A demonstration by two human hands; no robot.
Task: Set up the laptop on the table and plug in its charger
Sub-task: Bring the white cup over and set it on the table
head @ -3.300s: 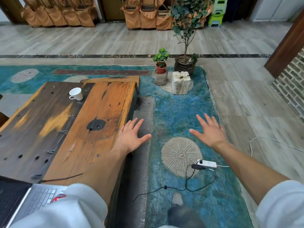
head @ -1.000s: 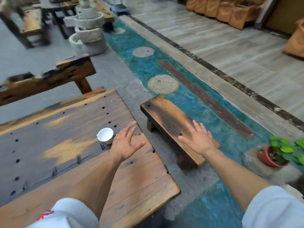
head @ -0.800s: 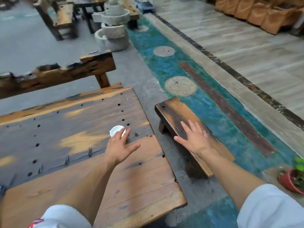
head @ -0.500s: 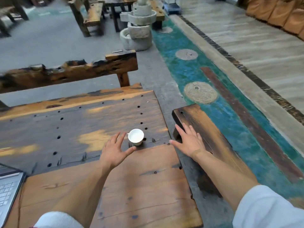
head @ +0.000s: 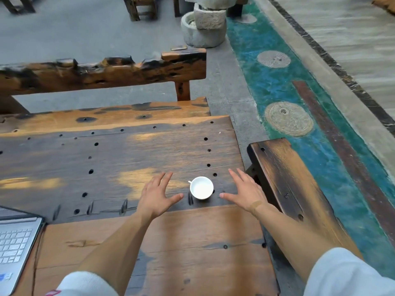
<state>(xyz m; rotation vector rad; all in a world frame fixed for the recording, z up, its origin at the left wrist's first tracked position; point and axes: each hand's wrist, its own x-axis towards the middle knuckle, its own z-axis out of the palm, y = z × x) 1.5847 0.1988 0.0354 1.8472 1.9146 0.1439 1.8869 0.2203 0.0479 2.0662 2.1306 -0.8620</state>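
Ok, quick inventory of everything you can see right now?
table: 1, orange and dark wood, centre
cup: 1, white, on the table between the hands
laptop: 1, silver, open, table's lower left edge
cable: 1, dark, beside the laptop
bench: 1, wood, beyond the table
low bench: 1, wood, right of the table
stone millstones: stacked, grey, top
left hand: open, over the table
right hand: open, over the table

**Soft, even daylight; wide-angle bending at the edges**

The scene is being lit by diffuse, even light. Faint shadows are being cast beneath the dark, hole-pocked wooden table (head: pixel 119 159). Straight lines are being bowed toward the frame's borders. The rough wooden bench backrest (head: pixel 102 71) is being slightly smeared by motion blur.
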